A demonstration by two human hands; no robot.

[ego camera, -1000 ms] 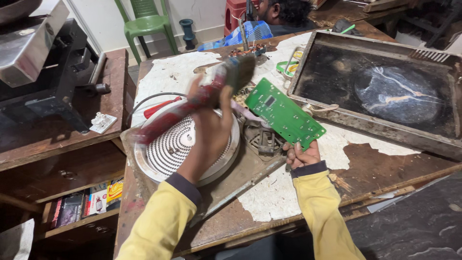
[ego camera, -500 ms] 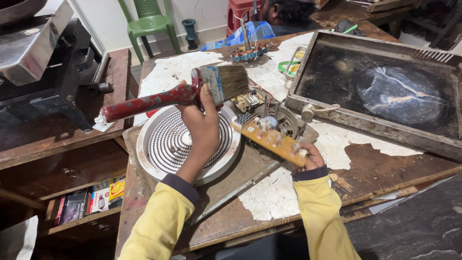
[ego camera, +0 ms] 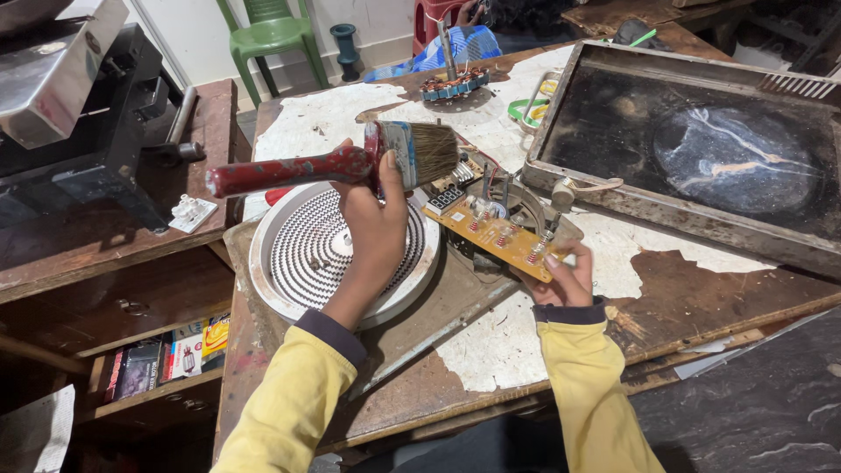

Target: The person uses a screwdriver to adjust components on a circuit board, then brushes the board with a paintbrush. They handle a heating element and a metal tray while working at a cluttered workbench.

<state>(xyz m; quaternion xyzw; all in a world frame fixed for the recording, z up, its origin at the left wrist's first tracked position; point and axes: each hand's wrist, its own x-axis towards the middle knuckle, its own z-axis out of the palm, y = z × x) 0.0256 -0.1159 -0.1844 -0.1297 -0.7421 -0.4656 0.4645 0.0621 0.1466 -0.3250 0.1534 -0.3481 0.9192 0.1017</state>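
Observation:
My left hand (ego camera: 375,229) grips a wide paintbrush (ego camera: 350,162) with a red handle, held level, bristles pointing right toward a circuit board. My right hand (ego camera: 561,280) holds that yellow-brown circuit board (ego camera: 495,235) by its right end, component side up, tilted above the open base of a dismantled cooktop. Under my left wrist lies a round white coil disc (ego camera: 298,254) with a spiral pattern.
A large dark glass cooktop panel in a metal frame (ego camera: 692,149) leans at the right. A small wound motor part (ego camera: 454,85) stands at the table's far side. A green plastic chair (ego camera: 272,35) and another person's hand (ego camera: 469,13) are behind. Dark machine (ego camera: 79,114) at left.
The circuit board has been turned from green side up to component side up. My left hand has swung the brush level and moved its bristles closer to the board.

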